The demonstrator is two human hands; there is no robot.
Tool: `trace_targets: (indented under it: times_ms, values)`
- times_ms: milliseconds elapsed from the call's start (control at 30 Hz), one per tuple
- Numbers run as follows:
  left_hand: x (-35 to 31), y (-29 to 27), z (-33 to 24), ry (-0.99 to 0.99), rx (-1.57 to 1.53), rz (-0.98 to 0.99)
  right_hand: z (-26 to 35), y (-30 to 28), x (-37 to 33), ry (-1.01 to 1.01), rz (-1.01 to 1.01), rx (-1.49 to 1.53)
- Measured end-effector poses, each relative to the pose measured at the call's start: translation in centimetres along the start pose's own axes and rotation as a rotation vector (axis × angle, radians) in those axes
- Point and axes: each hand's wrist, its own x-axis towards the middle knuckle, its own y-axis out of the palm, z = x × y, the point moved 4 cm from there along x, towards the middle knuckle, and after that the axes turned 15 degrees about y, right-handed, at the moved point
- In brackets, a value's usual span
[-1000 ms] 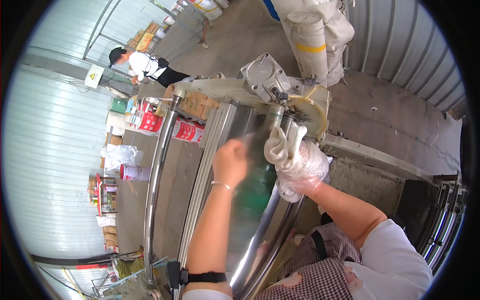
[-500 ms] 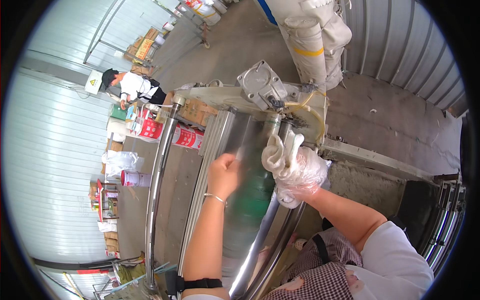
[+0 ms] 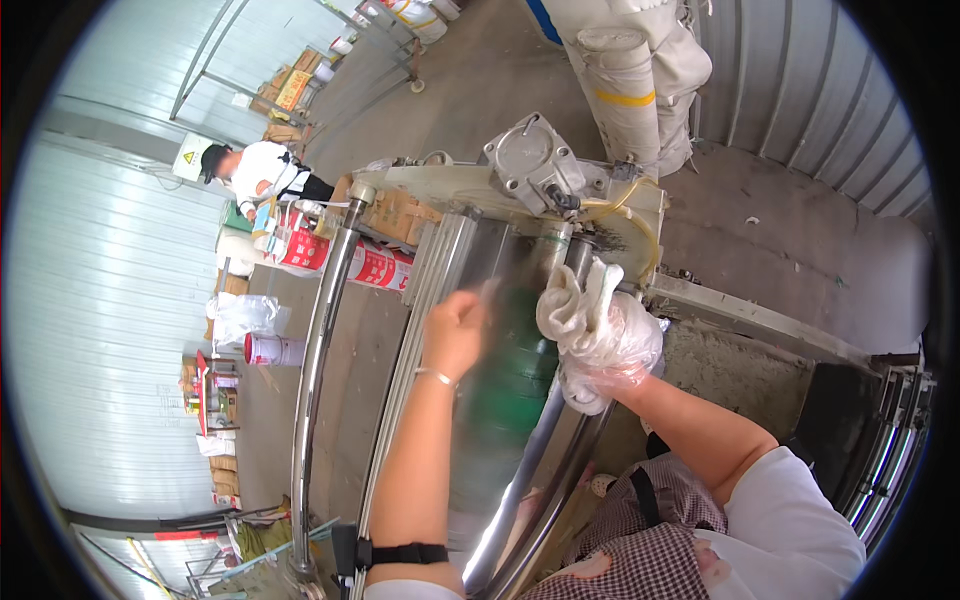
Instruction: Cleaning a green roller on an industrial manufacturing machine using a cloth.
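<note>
My left hand (image 3: 452,330) is closed, its fingertips over a large green-banded roller (image 3: 512,385) whose surface is smeared by motion. A pale bit shows at those fingertips, too blurred to name. A clear plastic glove covers my right hand (image 3: 632,345), which grips a bunched white cloth (image 3: 565,308) at the roller's right side. Whether the cloth touches the roller, I cannot tell. Below the cloth runs a shiny metal bar (image 3: 497,535). Beyond both hands sits a grey metal housing (image 3: 535,165) at the roller's far end.
A long chrome bar (image 3: 321,370) stands left of the roller. Yellowish hoses (image 3: 632,215) curve beside the housing. Large off-white wrapped rolls (image 3: 625,95) stand behind it. Far left, another person (image 3: 265,172) in a white top bends over red-and-white packages (image 3: 300,247).
My left hand has shifted slightly right and farther away. My right hand keeps its hold on the cloth. The whole view has shifted a little, and the other person's arm has moved.
</note>
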Motion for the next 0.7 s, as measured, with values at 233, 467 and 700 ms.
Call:
trace_targets:
  times_ms: [233, 467, 700]
  values:
    - [0.7, 0.4, -0.9, 0.179, 0.053, -0.002, 5.3, -0.9, -1.3, -0.091, -0.177, -0.331]
    - [-0.4, -0.8, -2.9, 0.436, -0.037, 0.065, 8.0, -1.3, -1.9, -0.139, -0.281, -0.47]
    - [0.0, -0.8, -3.9, 0.6, 0.007, 0.114, 9.1, -1.9, -2.4, -0.165, -0.343, -0.543]
